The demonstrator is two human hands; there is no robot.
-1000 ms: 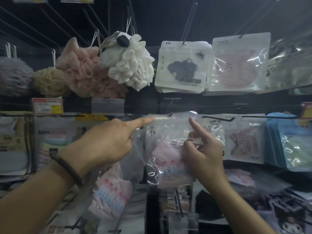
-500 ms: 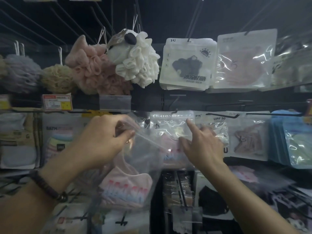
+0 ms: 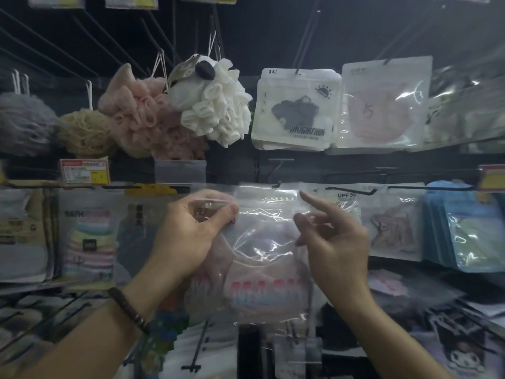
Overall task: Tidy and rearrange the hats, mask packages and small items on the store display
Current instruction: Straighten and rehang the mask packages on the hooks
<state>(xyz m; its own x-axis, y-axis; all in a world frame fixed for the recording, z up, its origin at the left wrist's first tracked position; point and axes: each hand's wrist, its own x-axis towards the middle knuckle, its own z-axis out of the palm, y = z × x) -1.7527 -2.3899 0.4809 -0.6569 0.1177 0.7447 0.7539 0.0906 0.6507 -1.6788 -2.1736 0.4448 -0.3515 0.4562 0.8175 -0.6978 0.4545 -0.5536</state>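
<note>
Upper left, hung by loops: grey puff, beige puff, pink puff, white puff. Price tag beneath. Lower row, far left: striped bath pack, hanging.

Centre-left: left hand, bracelet at wrist. Thumb and fingers closed in a pinch on top-left corner of clear bag. Probably keeping bag level so hang hole meets peg just above its top edge. Bag up at lower-row height, in front of display, pink mask with coloured lettering inside. Cannot tell whether hole already sits on peg.

Right of bag: right hand, fingers loose and spread, index stretched toward bag's top edge, gripping nothing. Touching film or just clear of it: cannot tell. Likely there to guide top edge onto peg.

Above right: black mask pack, pink mask pack. Lower right: UPF pack, brown pack, blue packs, all hung, apart from hands.

Slippery film; likely to sag if pinch loosens.
</note>
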